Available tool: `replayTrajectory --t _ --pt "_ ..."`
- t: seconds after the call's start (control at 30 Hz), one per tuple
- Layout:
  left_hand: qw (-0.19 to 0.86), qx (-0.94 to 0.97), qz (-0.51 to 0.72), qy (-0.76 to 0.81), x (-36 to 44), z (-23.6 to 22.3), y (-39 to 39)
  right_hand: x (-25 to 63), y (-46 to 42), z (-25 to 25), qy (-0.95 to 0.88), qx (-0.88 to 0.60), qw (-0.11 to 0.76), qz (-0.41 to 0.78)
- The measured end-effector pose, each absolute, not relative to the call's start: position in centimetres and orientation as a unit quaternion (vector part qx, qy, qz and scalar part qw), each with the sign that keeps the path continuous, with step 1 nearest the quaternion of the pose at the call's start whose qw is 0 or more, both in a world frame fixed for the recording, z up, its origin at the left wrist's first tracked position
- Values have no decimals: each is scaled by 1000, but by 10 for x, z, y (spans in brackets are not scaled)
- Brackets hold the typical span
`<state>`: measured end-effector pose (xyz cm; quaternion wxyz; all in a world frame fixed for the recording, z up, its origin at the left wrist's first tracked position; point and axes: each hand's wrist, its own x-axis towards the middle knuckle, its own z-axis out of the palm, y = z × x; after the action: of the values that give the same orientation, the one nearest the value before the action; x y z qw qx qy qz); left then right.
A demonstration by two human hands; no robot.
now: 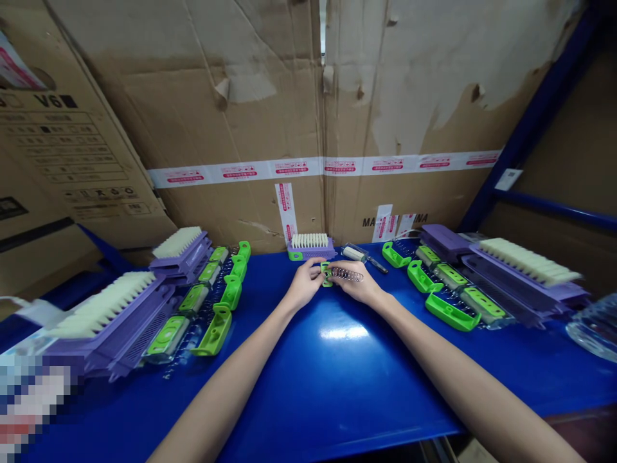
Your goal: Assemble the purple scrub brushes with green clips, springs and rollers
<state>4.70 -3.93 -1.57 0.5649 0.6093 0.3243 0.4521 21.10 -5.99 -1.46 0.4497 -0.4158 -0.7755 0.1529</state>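
Note:
Above the middle of the blue table, my left hand (307, 283) is closed on the left edge of a small green plastic part (326, 275). From the right, my right hand (359, 283) meets the same part, its fingers pinched together around a metal coil spring (348, 275). The spring runs from beside the green part back across the right hand. My fingers partly cover the green part, and how the spring's left end sits against it is hidden. Behind my hands, a purple brush piece with cream bristles (310, 242) stands near the cardboard.
Purple bristled pieces (110, 302), green-topped blocks (168, 335), springs and green handle-shaped parts (214, 331) line the left side. Similar purple pieces (525, 270) and green parts (450, 312) line the right. A dark-handled roller tool (373, 260) lies behind. Cardboard (231, 128) walls the back.

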Motion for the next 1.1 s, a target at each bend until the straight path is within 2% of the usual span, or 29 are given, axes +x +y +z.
replayTrajectory --t 0.23,0.43,1.1 --pt "552 616 453 333 49 -17 -40 208 -61 -15 -764 -424 460 156" --pt "537 617 456 350 48 -16 -38 207 -63 -9 -793 -440 405 112" --pt "564 626 433 321 43 -15 -36 206 -61 -10 -785 -430 439 84"
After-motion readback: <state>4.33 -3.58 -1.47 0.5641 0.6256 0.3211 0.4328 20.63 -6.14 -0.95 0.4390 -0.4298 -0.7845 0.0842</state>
